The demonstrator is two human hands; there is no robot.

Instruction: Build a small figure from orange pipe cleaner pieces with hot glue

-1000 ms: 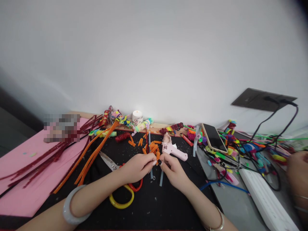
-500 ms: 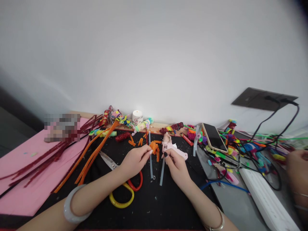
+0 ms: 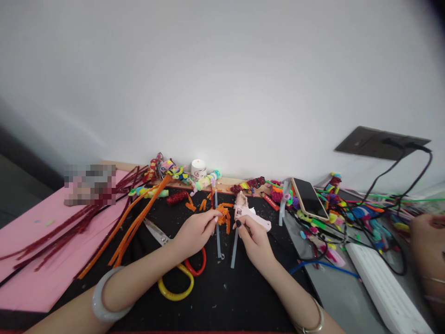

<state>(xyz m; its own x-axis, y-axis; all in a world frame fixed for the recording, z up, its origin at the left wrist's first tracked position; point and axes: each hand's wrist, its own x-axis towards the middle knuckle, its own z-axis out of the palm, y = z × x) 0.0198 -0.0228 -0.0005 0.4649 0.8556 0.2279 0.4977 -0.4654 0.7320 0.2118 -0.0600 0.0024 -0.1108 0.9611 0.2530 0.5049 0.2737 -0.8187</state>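
My left hand (image 3: 196,231) is closed in a pinch beside a small heap of cut orange pipe cleaner pieces (image 3: 224,217); whatever lies between its fingertips is too small to make out. Opposite it, my right hand (image 3: 256,241) also has thumb and forefinger pressed together, and I cannot see what they hold. It overlaps a pale pink glue gun (image 3: 255,220) lying on the black mat (image 3: 222,304). A translucent glue stick (image 3: 234,254) shows below the gun, and another glue stick (image 3: 218,241) lies by my left fingertips. Scissors (image 3: 175,291) with red and yellow handles rest under my left forearm.
Long orange pipe cleaners (image 3: 139,222) and dark red ones (image 3: 66,232) lie leftward over a pink sheet (image 3: 31,273). A phone (image 3: 310,198), a white power strip (image 3: 385,285) and tangled craft pieces crowd the right. Another person's hand (image 3: 429,246) is at the right edge.
My left fingertips have shifted slightly beside the orange pieces, which look less bunched together. My right hand barely moved. The other person's hand at the right edge has moved slightly left.
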